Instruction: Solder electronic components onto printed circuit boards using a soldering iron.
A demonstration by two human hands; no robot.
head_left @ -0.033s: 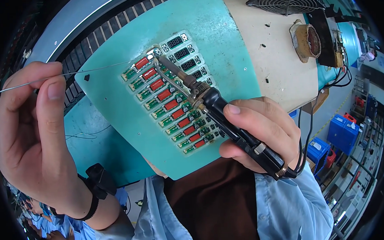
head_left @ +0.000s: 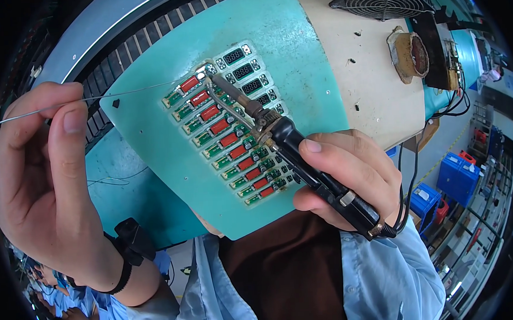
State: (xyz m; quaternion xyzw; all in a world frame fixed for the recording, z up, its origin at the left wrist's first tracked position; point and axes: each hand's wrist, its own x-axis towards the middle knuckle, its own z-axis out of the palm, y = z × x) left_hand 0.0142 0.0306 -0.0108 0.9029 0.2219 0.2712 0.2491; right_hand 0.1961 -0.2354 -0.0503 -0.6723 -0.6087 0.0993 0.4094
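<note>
My left hand [head_left: 50, 152] pinches a strand of solder wire [head_left: 127, 92] between thumb and forefinger. The wire stretches right to the top end of a row of small green circuit boards [head_left: 201, 140], each carrying a red rectangular component [head_left: 209, 112]. My right hand [head_left: 354, 170] is wrapped round a black soldering iron [head_left: 317, 171] with a thin metal tube along its shaft. Its tip meets or nearly meets the wire's end at the topmost board; the exact contact is too small to tell. Beside the boards are black digit displays [head_left: 242, 72]. All sit in a green panel [head_left: 170, 158].
A conveyor with dark slats [head_left: 142, 39] runs behind the panel. At the far right stand a round fan grille [head_left: 384, 3] and a brown holder [head_left: 409, 55]. Black cables [head_left: 403, 179] trail from the iron. Blue bins [head_left: 456, 177] stand beyond; people in blue sit at lower left.
</note>
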